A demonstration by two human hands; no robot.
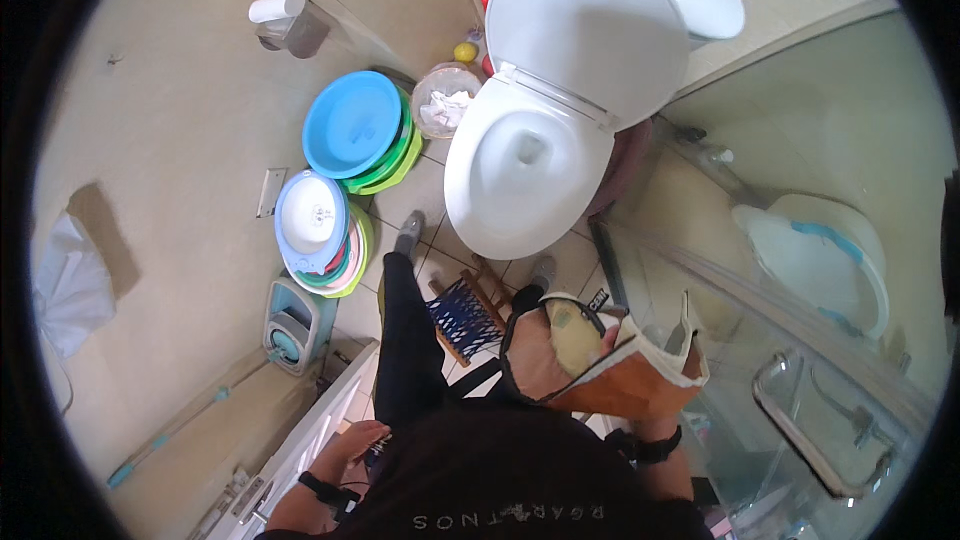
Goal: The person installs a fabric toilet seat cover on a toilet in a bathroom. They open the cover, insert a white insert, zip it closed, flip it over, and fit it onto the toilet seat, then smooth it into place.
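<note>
An orange-brown bag (630, 385) with a cream rim and pale lining hangs in front of my right side, its mouth gaping upward. My right hand (656, 427) grips it from below, most of its fingers hidden by the bag. A round yellowish patch shows inside the bag. Beside my left thigh is my left hand (362, 437), fingers closed, near a small dark patterned thing that I cannot make out. Between my feet stands a low wooden stool (465, 320) with a seat of woven blue straps.
Ahead is a white toilet (462, 175) with its lid raised. Left of it are a waste bin (420, 105), stacked basins (350, 125), more basins (283, 215) and a mop bucket (325, 310). A glass partition with a metal handle (765, 390) borders the right; behind it is a baby bath (775, 250).
</note>
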